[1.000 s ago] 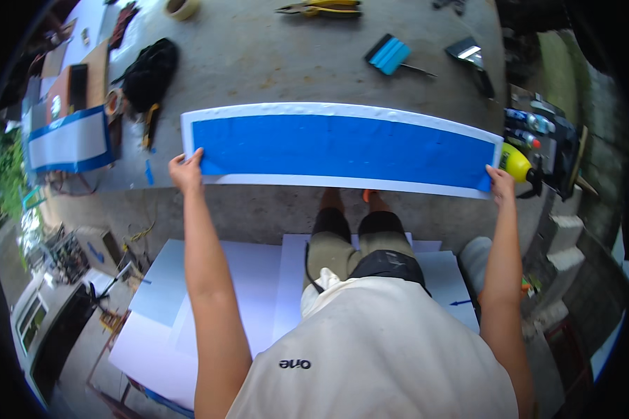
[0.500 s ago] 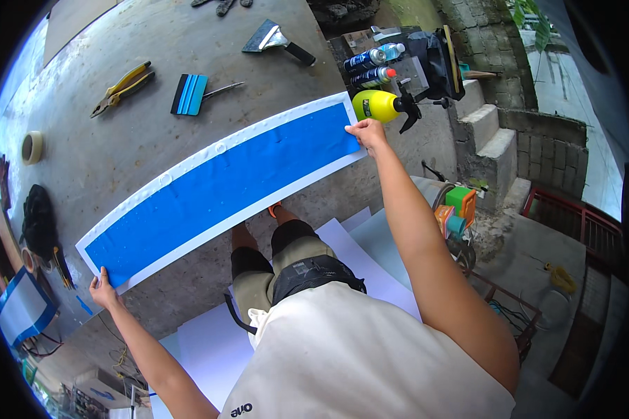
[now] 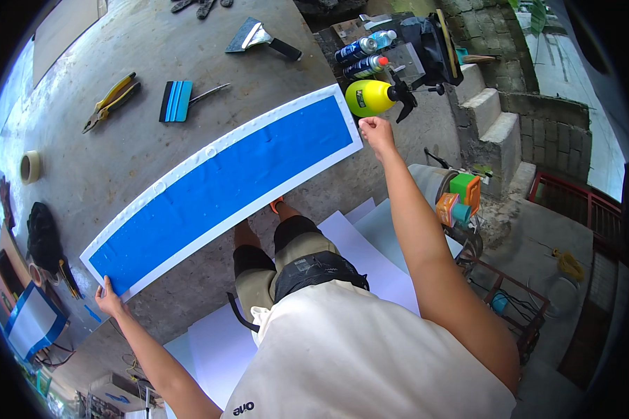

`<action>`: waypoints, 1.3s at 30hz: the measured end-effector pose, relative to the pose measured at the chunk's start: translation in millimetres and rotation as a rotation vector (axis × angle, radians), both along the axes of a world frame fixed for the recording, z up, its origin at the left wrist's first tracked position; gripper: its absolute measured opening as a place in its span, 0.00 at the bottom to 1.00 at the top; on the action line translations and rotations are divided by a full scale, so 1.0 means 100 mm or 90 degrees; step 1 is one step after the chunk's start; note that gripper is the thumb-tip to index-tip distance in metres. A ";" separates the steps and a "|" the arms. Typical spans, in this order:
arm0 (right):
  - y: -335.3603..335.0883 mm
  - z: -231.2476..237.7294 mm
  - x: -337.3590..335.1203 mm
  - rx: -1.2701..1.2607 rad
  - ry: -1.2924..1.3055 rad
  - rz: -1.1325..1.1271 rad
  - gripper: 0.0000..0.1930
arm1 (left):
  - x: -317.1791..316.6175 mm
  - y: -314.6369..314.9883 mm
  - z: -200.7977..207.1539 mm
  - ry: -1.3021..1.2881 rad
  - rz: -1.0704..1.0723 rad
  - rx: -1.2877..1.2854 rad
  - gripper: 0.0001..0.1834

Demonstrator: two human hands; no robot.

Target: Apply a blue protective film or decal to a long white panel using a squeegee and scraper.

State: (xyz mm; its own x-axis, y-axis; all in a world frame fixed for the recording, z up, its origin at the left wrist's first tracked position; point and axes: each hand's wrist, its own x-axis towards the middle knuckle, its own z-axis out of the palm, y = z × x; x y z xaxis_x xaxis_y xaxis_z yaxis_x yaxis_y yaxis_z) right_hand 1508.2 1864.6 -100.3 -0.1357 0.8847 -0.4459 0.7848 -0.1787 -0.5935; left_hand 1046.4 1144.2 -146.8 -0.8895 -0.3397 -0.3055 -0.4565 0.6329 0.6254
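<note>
Head view: 1 board (image 3: pixel 220 199), blue face with white border, lying across the near edge of the grey table (image 3: pixel 164 59), front side overhanging. Left hand (image 3: pixel 109 300) pinching the board's near-left corner, thumb on top. Right hand (image 3: pixel 379 134) just beside the board's right end, fingers curled in with thumb against index; can't tell if it touches the edge or holds anything. Containers: 1 yellow spray bottle (image 3: pixel 370 98) with black trigger head, just off the board's far-right corner; past it, farther from the board, 2 dark blue cans (image 3: pixel 356 50), one red-capped, plus 1 clear bluish bottle (image 3: pixel 384 39). Can't see what's in any of them. 1 green-and-orange box (image 3: pixel 461 184) right of the board, lower down; contents unclear. Beyond the board's far edge: 1 blue squeegee (image 3: pixel 179 101), 1 thin metal tool (image 3: pixel 210 91) at its side, 1 pair of yellow-handled pliers (image 3: pixel 112 102), 1 scraper (image 3: pixel 262 38) farthest out of these. Left of the board: 1 cream tape roll (image 3: pixel 36 166), 1 black cloth bundle (image 3: pixel 43 237).
</note>
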 end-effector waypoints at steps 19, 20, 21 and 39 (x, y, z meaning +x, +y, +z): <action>0.07 -0.27 -0.34 0.134 -0.201 0.216 0.29 | 0.26 0.44 0.54 0.126 0.007 0.230 0.30; 0.06 -0.27 -0.35 0.123 -0.191 0.200 0.28 | 0.26 0.46 0.58 0.155 0.008 0.249 0.29; 0.06 -0.26 -0.36 0.112 -0.182 0.181 0.27 | 0.25 0.47 0.61 0.153 0.011 0.250 0.29; 0.34 -0.40 -0.06 -0.065 0.000 0.120 0.19 | 0.19 0.43 0.27 0.044 0.054 0.117 0.31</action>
State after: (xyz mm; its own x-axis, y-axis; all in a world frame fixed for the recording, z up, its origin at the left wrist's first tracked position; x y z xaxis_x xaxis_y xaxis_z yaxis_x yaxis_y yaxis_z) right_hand 1502.2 1898.4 -140.2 -0.2948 0.7942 -0.5314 0.8100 -0.0873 -0.5799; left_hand 1065.6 1187.2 -119.5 -0.8809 -0.3584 -0.3091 -0.4557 0.4659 0.7585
